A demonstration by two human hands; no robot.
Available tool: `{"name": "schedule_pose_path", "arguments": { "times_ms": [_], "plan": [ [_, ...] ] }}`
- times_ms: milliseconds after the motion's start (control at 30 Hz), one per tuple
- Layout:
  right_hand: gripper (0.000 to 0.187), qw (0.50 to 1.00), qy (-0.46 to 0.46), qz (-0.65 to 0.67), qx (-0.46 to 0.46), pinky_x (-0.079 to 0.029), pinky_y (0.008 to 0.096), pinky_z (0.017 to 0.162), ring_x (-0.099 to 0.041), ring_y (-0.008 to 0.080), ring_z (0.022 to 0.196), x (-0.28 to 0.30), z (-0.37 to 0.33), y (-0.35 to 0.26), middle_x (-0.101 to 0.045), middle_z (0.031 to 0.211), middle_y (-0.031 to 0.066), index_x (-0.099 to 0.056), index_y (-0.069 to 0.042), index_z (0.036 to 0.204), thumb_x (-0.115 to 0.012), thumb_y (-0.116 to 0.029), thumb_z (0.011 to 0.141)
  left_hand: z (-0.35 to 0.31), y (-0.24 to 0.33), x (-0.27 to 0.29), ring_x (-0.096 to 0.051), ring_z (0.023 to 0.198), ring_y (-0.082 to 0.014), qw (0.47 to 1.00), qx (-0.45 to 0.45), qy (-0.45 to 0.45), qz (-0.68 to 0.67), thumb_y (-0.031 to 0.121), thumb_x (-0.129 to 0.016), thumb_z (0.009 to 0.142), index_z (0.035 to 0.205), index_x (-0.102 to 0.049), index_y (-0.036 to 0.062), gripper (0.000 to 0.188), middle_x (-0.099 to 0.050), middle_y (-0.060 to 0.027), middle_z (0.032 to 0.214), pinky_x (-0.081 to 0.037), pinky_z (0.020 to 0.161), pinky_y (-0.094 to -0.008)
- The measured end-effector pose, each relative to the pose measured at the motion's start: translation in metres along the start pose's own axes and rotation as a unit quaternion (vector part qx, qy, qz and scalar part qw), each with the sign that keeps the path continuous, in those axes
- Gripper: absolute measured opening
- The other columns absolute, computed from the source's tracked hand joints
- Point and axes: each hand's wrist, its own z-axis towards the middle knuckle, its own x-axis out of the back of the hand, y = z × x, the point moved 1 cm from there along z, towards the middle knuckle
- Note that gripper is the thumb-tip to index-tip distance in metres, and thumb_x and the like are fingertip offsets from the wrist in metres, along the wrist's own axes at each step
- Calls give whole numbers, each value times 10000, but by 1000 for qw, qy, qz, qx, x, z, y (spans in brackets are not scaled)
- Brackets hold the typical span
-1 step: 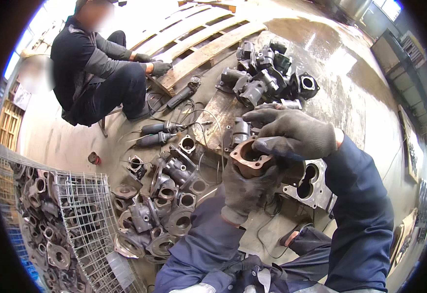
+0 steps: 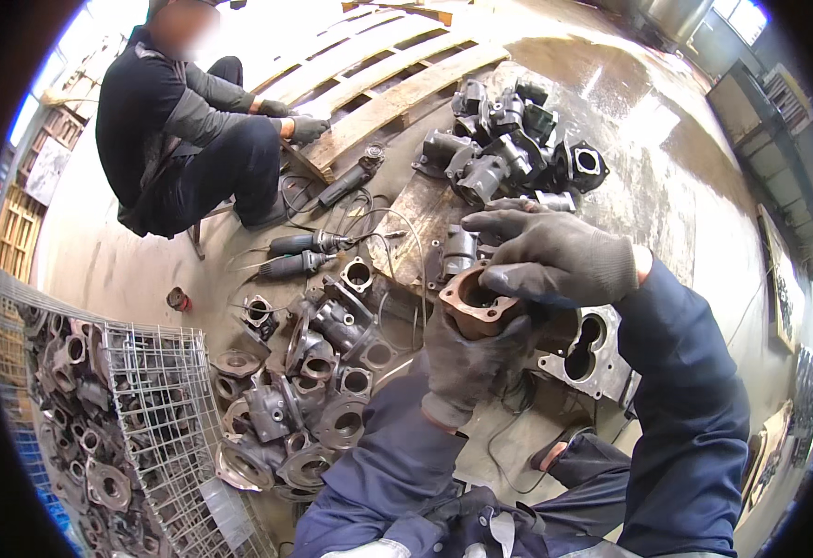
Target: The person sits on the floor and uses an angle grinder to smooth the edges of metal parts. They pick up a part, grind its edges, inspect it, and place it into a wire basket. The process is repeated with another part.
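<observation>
The rusty flanged casting (image 2: 474,303) sits at picture centre, bore tilted up toward 11 o'clock, cupped from 6 o'clock by the gloved left hand (image 2: 467,358) with fingers clamped on its body, while the right hand (image 2: 555,253) rests fingers loosely curled on its rim from 2 o'clock.

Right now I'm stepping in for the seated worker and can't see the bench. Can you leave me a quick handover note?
Left hand: gloved, gripping the rusty cast housing from below.
Right hand: gloved, resting over the housing's top rim.
Nearby: pile of grey castings on the floor to the left, darker castings ahead, wire basket of parts far left, power tools on the floor.
Done: one housing picked up.
Left: both piles are untouched.
</observation>
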Motion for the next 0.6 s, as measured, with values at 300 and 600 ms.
{"name": "schedule_pose_path", "arguments": {
  "times_ms": [300,600],
  "plan": [
    [824,980,-50,-177,81,-253,581,1316,-284,462,1624,-10,12,-17,-559,1591,244,-777,-205,1317,-706,-838,793,6,-14,10,-715,1117,-186,999,-20,10,-24,77,-895,843,1440,-560,-44,695,-697,-112,1282,-600,993,-323],
    [717,977,-105,-157,101,-188,603,1341,-279,414,1641,-9,20,-17,-599,1580,141,-765,-200,1299,-836,-663,756,12,-3,9,-698,1059,-133,997,13,-31,-63,12,-772,902,1283,-631,-21,408,-727,-80,1176,-576,937,-285]
  ]
}}
